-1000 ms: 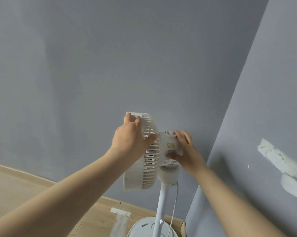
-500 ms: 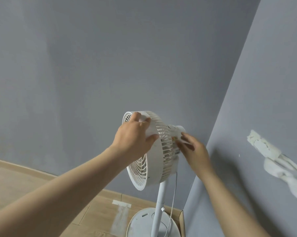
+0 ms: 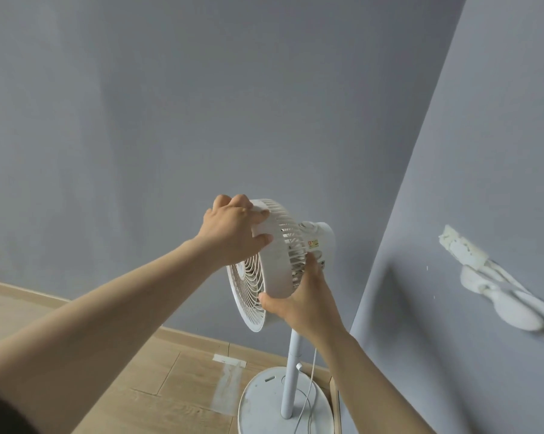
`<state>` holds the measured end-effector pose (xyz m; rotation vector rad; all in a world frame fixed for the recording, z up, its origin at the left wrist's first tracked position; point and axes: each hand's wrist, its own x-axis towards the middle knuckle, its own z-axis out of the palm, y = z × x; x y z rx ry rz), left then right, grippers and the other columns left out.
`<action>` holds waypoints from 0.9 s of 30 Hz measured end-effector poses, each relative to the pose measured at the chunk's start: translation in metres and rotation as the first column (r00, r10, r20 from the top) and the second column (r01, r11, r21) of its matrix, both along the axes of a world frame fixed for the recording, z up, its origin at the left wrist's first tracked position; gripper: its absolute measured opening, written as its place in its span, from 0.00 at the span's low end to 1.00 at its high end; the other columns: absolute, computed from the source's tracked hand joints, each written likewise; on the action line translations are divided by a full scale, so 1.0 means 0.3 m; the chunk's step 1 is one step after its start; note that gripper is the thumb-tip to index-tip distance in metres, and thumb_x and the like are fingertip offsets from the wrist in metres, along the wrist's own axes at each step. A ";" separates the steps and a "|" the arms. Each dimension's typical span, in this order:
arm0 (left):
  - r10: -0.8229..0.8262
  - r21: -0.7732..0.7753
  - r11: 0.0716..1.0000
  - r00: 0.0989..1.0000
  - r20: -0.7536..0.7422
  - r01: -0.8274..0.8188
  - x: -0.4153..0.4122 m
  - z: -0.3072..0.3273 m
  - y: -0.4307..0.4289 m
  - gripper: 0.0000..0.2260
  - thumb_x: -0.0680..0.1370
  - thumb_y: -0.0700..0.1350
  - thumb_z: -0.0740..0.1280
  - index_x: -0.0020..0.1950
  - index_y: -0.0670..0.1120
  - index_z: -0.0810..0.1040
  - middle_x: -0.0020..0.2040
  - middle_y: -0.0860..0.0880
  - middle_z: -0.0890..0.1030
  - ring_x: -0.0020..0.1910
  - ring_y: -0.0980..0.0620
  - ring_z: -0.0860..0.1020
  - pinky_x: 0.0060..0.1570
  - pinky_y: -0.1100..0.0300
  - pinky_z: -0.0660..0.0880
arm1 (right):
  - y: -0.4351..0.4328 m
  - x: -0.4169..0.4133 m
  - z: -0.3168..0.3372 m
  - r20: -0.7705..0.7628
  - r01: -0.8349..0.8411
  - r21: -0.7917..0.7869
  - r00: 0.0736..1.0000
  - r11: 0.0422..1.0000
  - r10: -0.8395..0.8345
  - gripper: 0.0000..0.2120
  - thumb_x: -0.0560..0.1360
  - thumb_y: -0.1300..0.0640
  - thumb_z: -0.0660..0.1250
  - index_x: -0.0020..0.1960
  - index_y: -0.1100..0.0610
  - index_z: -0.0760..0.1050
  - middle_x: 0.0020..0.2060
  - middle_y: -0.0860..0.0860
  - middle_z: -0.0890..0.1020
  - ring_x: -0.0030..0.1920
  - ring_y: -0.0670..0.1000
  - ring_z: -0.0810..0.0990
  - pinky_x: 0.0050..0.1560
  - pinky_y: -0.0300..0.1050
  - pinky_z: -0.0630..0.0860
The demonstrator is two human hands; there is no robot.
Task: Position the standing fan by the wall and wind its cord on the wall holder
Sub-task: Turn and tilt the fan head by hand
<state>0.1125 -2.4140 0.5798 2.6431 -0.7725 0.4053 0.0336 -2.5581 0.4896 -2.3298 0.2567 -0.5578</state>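
Note:
The white standing fan stands in the room's corner, its head (image 3: 278,264) turned so the grille faces left and down. My left hand (image 3: 233,233) grips the top rim of the fan head. My right hand (image 3: 305,300) holds the lower rim from underneath, fingers curled round it. The pole (image 3: 291,371) drops to a round base (image 3: 264,399) on the floor. A thin white cord (image 3: 310,383) hangs beside the pole and lies over the base. A white wall holder (image 3: 496,289) with cord on it sticks out of the right wall.
Grey walls meet in a corner just behind the fan. The floor (image 3: 123,355) is light wood with a skirting board along the back wall. A strip of white tape (image 3: 228,360) lies on the floor left of the base.
The fan head has swung round so its front grille faces left. My right hand left the motor housing and took the lower rim. My left hand stayed on the top rim.

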 end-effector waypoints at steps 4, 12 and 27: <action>-0.045 -0.066 0.997 0.999 0.010 0.045 -0.016 -0.012 0.006 0.26 0.72 0.61 0.68 0.69 0.57 0.72 0.64 0.48 0.69 0.67 0.43 0.64 0.68 0.53 0.61 | -0.047 -0.010 0.001 0.000 -0.097 0.086 0.995 0.992 0.097 0.39 0.53 0.43 0.75 0.62 0.42 0.63 0.52 0.45 0.78 0.52 0.48 0.79 0.52 0.48 0.79; -0.087 -0.162 0.982 0.994 0.072 0.098 -0.060 -0.045 -0.073 0.33 0.66 0.67 0.69 0.67 0.55 0.73 0.58 0.47 0.68 0.62 0.46 0.65 0.62 0.55 0.65 | -0.177 -0.081 0.052 -0.054 -0.222 0.231 0.969 0.947 0.240 0.36 0.65 0.62 0.75 0.62 0.41 0.59 0.49 0.41 0.79 0.46 0.39 0.80 0.35 0.28 0.75; -0.065 -0.301 0.950 0.996 0.064 0.082 -0.131 -0.097 -0.044 0.31 0.69 0.61 0.71 0.69 0.49 0.73 0.68 0.44 0.68 0.68 0.42 0.66 0.67 0.51 0.64 | -0.124 -0.204 -0.037 0.038 -0.137 0.315 0.990 0.939 0.132 0.29 0.64 0.50 0.79 0.53 0.29 0.66 0.49 0.30 0.78 0.51 0.32 0.76 0.53 0.39 0.75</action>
